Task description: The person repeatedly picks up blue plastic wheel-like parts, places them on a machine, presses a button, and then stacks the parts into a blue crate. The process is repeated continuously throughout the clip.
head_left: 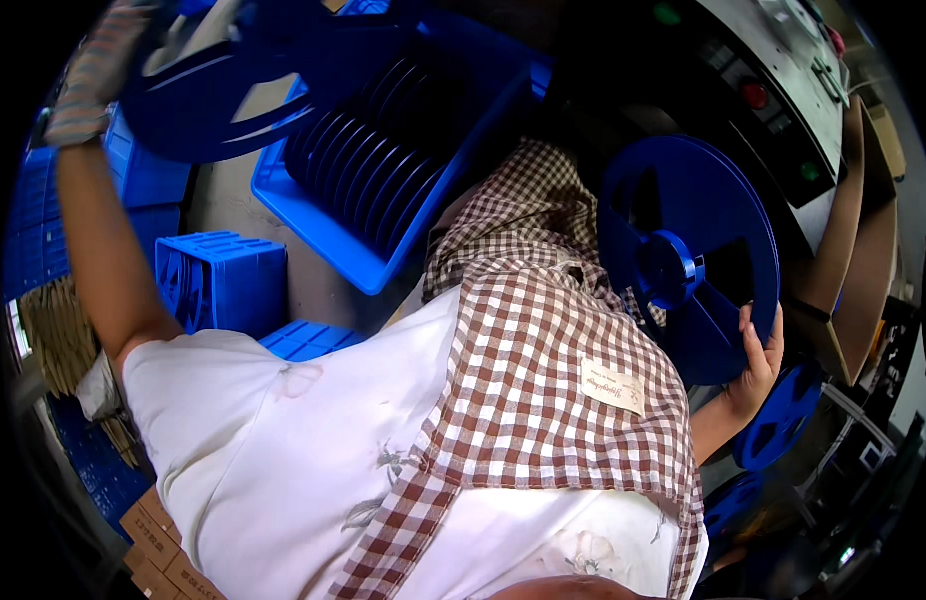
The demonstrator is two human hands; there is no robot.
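My left hand [86, 95], in a striped knit glove, is raised at the far upper left. It grips the edge of a large blue plastic reel [188, 115], though motion smears the fingers. At the right, my bare right hand [763, 358] is closed on the lower rim of another blue reel [718, 175], whose hub and spokes face up toward me. Between the two, an open blue crate [371, 277] contains several dark blue reels [358, 175] standing on edge in a row. The left reel hangs partly over this crate's far left side.
Blue crates [233, 285] are stacked at the left, one with reels inside. Cardboard boxes [161, 545] lie at the lower left. A dark machine panel with buttons [753, 95] borders the upper right, near a cardboard carton [863, 270]. More blue reels [783, 425] sit beyond my right arm.
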